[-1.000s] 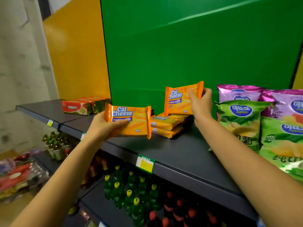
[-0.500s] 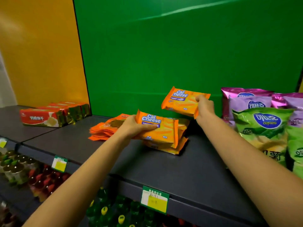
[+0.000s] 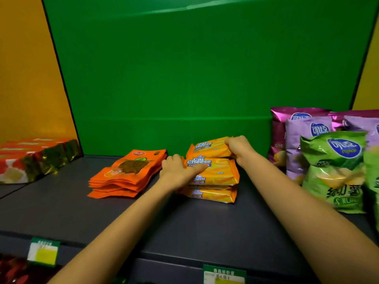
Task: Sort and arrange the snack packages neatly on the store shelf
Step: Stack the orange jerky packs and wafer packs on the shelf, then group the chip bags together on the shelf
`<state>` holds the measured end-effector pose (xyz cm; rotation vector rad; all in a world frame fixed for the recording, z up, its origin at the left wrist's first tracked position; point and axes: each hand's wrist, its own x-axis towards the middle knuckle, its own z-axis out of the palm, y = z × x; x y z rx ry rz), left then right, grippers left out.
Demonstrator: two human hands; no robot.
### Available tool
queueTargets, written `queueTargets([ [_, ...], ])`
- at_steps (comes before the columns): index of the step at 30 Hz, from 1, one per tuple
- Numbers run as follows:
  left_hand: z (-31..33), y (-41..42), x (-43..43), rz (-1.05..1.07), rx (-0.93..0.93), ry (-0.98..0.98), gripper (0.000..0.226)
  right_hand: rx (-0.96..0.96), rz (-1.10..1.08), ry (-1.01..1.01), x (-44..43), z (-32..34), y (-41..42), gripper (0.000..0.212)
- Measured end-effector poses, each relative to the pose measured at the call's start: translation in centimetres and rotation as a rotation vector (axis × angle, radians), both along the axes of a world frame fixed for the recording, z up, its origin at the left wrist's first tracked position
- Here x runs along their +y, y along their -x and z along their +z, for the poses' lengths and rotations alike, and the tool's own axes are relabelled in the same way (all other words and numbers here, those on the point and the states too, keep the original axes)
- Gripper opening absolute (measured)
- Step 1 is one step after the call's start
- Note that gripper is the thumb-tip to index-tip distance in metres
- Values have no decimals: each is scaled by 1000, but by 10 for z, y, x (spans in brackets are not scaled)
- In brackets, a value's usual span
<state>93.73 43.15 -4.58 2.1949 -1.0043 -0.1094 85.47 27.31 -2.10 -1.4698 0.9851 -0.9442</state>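
on the shelf (image 3: 61, 210), the left hand (image 3: 178, 171) grips the front cal cheese pack (image 3: 223, 171) (thumb across its top). the right hand (image 3: 240, 148) pinches the rear pack (image 3: 209, 149).

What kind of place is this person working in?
Most likely a shop or supermarket aisle. The dark shelf has price tags on its front edge, and on it are stacked Cal Cheese wafer packs with chip bags lined up beside them.

Left hand (image 3: 178, 171) and right hand (image 3: 239, 147) each hold wafer packs (image 3: 222, 173)
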Motion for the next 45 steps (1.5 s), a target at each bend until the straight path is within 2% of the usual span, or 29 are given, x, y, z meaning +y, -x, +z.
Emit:
queueTargets([
  [1, -2, -1, 1, -33, 46, 29, 77, 118, -34, 83, -2, -3, -1, 29],
  [3, -5, -7, 2, -124, 292, 113, 82, 267, -68, 165, 4, -5, 2, 47],
  [5, -5, -15, 5, -190, 555, 200, 83, 279, -42, 166, 12, -5, 6, 55],
  [7, -4, -28, 6, -239, 737, 221, 79, 184, -5, 101, 23, -2, 16, 57],
  [10, -4, -31, 11, -375, 930, 222, 38, -7, 69, -101, 47, -2, 40, 53],
  [11, -6, -31, 11, -400, 965, 227, 31, -45, 87, -151, 53, -4, 47, 52],
  [15, -12, -24, 10, -427, 1025, 285, 24, -155, 181, -299, 75, -13, 66, 27],
  [17, -13, -21, 8, -416, 1068, 306, 29, -171, 257, -354, 84, -20, 63, 31],
  [25, -15, -19, 6, -443, 1142, 365, 23, -182, 170, -355, 97, -42, 53, 37],
  [32, -22, -16, 0, -446, 1046, 362, 12, -165, 132, -335, 94, -36, 56, 28],
  [36, -24, -16, 0, -451, 947, 370, 15, -97, 96, -285, 92, -35, 54, 28],
  [41, -25, -18, 3, -413, 854, 375, 31, 5, 90, -223, 101, -30, 58, 39],
  [42, -24, -19, 4, -398, 842, 380, 42, 8, 81, -204, 102, -29, 60, 39],
  [44, -21, -23, 4, -341, 777, 384, 78, 26, 74, -107, 105, -26, 68, 44],
  [45, -19, -23, 6, -302, 679, 411, 82, 53, 61, -34, 108, -23, 74, 48],
])
